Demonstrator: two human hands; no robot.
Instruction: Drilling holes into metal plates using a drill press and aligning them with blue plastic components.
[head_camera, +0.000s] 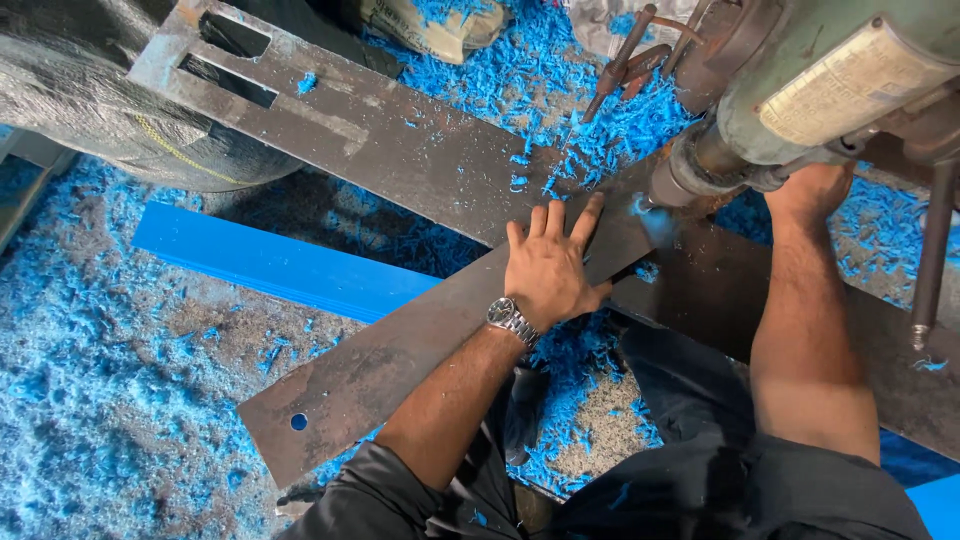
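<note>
Blue plastic shavings (100, 400) are everywhere on this floor, thick drifts from about 7 o'clock round to 12. Dead centre, the person's left hand (548, 270) lies flat with fingers spread on a long dark rusty steel strip (400, 345), pressing it down rather than gripping it, palm open, silver wristwatch (512, 320) on the wrist. That strip runs diagonally from 7 o'clock, where it has a small round hole (299, 422) near its end, up to about 1 o'clock, where its tip sits right under the nose of a grey-green drilling machine (800, 90). The right hand (812, 188) is up at 2 o'clock tucked behind the machine's body, so I can't tell whether it's closed on anything or just resting there. Under the strip sits a wider slotted steel plate (330, 110) running from 11 o'clock towards 4, and a bright blue flat plastic bar (270, 265) pokes out at 9 o'clock, passing beneath the strip. Dark trousers (700, 480) fill the bottom at 5 o'clock.
</note>
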